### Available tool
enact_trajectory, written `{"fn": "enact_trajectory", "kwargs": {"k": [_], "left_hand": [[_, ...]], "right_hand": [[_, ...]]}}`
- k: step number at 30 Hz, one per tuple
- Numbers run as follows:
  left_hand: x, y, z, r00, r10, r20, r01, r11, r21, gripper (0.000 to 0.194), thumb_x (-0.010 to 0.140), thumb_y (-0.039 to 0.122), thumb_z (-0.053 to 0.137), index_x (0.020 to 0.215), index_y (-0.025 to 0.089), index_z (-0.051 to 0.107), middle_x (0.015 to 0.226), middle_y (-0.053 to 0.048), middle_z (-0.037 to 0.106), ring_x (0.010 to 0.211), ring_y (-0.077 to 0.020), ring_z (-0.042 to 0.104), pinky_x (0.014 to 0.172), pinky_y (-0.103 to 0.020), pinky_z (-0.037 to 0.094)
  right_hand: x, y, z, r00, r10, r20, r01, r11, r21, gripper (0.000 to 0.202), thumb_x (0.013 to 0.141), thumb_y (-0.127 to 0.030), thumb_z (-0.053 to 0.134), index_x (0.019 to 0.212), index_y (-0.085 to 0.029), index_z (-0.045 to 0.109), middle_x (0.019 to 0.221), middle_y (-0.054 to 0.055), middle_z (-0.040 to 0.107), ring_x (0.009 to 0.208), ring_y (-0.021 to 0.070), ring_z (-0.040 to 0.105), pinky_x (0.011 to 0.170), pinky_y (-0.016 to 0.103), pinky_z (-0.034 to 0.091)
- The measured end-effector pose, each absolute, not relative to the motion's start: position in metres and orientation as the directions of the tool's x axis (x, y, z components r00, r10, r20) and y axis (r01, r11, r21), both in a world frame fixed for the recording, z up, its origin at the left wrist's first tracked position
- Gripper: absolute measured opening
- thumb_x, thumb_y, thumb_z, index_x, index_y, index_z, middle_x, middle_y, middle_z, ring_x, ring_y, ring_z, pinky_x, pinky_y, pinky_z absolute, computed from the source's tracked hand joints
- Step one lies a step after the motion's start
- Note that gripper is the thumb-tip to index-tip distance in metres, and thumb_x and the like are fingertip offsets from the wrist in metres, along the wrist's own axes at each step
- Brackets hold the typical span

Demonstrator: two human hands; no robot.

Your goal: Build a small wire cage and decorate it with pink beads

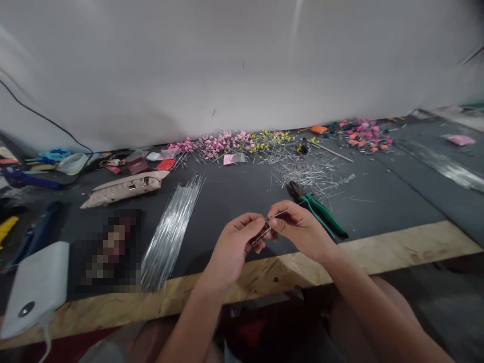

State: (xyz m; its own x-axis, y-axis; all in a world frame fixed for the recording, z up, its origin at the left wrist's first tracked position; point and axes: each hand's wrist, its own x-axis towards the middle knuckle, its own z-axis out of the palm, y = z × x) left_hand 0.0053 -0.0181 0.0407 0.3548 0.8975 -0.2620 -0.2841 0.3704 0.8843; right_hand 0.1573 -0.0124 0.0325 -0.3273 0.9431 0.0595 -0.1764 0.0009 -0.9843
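Note:
My left hand (236, 242) and my right hand (293, 224) meet above the front edge of the table. Both are closed, thumbs against fingers, around thin metal wire (280, 214). One wire end sticks out past my right fingers; another piece slants down across my left fingers. The exact join between the fingertips is too small to make out. Just right of my right hand lie green-handled pliers (321, 214). To the left of my hands is a bundle of straight silver wires (172, 232). Beyond the pliers spreads a loose heap of short wire pieces (310, 171).
Along the wall lie pink beaded stems (223, 143), yellow ones (270, 141) and a magenta-orange cluster (365, 133). At left are a beige packet (124, 189), a white power bank (36, 287) with a cable, and a dark-blue-handled tool (38, 232). A wooden strip (401, 244) edges the table.

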Motion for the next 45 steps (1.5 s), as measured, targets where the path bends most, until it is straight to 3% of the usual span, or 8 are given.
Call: {"fn": "enact_trajectory", "kwargs": {"k": [4, 8, 14, 22, 28, 33, 40, 45], "left_hand": [[0.011, -0.022, 0.036, 0.146, 0.989, -0.032, -0.027, 0.036, 0.999, 0.032, 0.074, 0.032, 0.064, 0.103, 0.02, 0.053, 0.091, -0.003, 0.059, 0.077, -0.0124, 0.056, 0.066, -0.025, 0.046], [0.011, -0.025, 0.029, 0.112, 0.972, 0.207, 0.288, -0.231, 0.93, 0.061, 0.066, 0.028, 0.073, 0.119, 0.026, 0.042, 0.116, -0.006, 0.051, 0.102, -0.0197, 0.051, 0.087, -0.035, 0.043], [0.007, -0.024, 0.026, 0.214, 0.864, 0.455, 0.53, -0.495, 0.689, 0.036, 0.08, 0.016, 0.056, 0.113, 0.026, 0.047, 0.111, -0.004, 0.058, 0.103, -0.0187, 0.053, 0.089, -0.037, 0.043], [0.008, -0.026, 0.025, 0.251, 0.793, 0.555, 0.61, -0.575, 0.546, 0.025, 0.085, 0.019, 0.051, 0.109, 0.022, 0.05, 0.106, -0.005, 0.063, 0.1, -0.0179, 0.057, 0.087, -0.035, 0.047], [0.013, -0.028, 0.02, 0.21, 0.839, 0.502, 0.631, -0.509, 0.585, 0.027, 0.087, 0.018, 0.045, 0.114, 0.017, 0.048, 0.106, -0.009, 0.063, 0.099, -0.0184, 0.058, 0.085, -0.034, 0.048], [0.015, -0.028, 0.02, 0.109, 0.907, 0.407, 0.581, -0.391, 0.714, 0.026, 0.088, 0.021, 0.042, 0.112, 0.017, 0.051, 0.107, -0.009, 0.063, 0.099, -0.0186, 0.058, 0.085, -0.034, 0.046], [0.01, -0.022, 0.032, 0.082, 0.997, 0.003, 0.184, -0.018, 0.983, 0.024, 0.088, 0.035, 0.044, 0.095, 0.019, 0.061, 0.075, -0.001, 0.063, 0.068, -0.0121, 0.057, 0.065, -0.025, 0.047], [0.001, -0.018, 0.039, 0.347, 0.913, -0.214, -0.156, 0.281, 0.947, 0.019, 0.085, 0.033, 0.051, 0.081, 0.016, 0.058, 0.066, 0.001, 0.059, 0.055, -0.0082, 0.052, 0.05, -0.02, 0.041]], "right_hand": [[0.156, -0.012, 0.031, -0.247, 0.968, 0.051, -0.105, 0.026, -0.994, 0.01, 0.079, -0.03, 0.06, 0.083, -0.023, 0.054, 0.069, -0.003, 0.054, 0.06, 0.0101, 0.052, 0.056, 0.025, 0.042], [0.156, -0.014, 0.03, -0.208, 0.977, 0.037, -0.072, 0.023, -0.997, 0.007, 0.081, -0.028, 0.057, 0.083, -0.023, 0.053, 0.07, -0.003, 0.051, 0.064, 0.0101, 0.05, 0.056, 0.022, 0.04], [0.155, -0.016, 0.029, -0.21, 0.977, 0.022, -0.141, -0.008, -0.99, 0.007, 0.082, -0.028, 0.057, 0.083, -0.022, 0.053, 0.07, -0.004, 0.053, 0.064, 0.0095, 0.053, 0.062, 0.024, 0.045], [0.155, -0.015, 0.027, -0.198, 0.98, 0.007, -0.187, -0.03, -0.982, 0.01, 0.081, -0.03, 0.057, 0.085, -0.022, 0.053, 0.066, -0.005, 0.052, 0.054, 0.0079, 0.048, 0.051, 0.022, 0.04], [0.153, -0.016, 0.033, -0.169, 0.984, -0.055, -0.111, -0.075, -0.991, 0.006, 0.08, -0.025, 0.055, 0.084, -0.02, 0.055, 0.068, -0.004, 0.051, 0.054, 0.0059, 0.043, 0.048, 0.019, 0.035], [0.152, -0.015, 0.032, -0.171, 0.985, 0.015, -0.013, 0.013, -1.0, 0.01, 0.078, -0.019, 0.055, 0.087, -0.02, 0.056, 0.079, -0.001, 0.055, 0.07, 0.0096, 0.05, 0.065, 0.023, 0.043], [0.159, -0.013, 0.031, -0.199, 0.977, 0.079, 0.18, 0.116, -0.977, 0.011, 0.081, -0.024, 0.055, 0.091, -0.021, 0.059, 0.08, 0.0, 0.057, 0.073, 0.0116, 0.052, 0.068, 0.025, 0.044], [0.17, -0.011, 0.035, -0.349, 0.931, 0.107, 0.121, 0.157, -0.98, 0.019, 0.081, -0.025, 0.057, 0.101, -0.024, 0.058, 0.083, 0.0, 0.057, 0.076, 0.0122, 0.055, 0.069, 0.025, 0.046]]}}
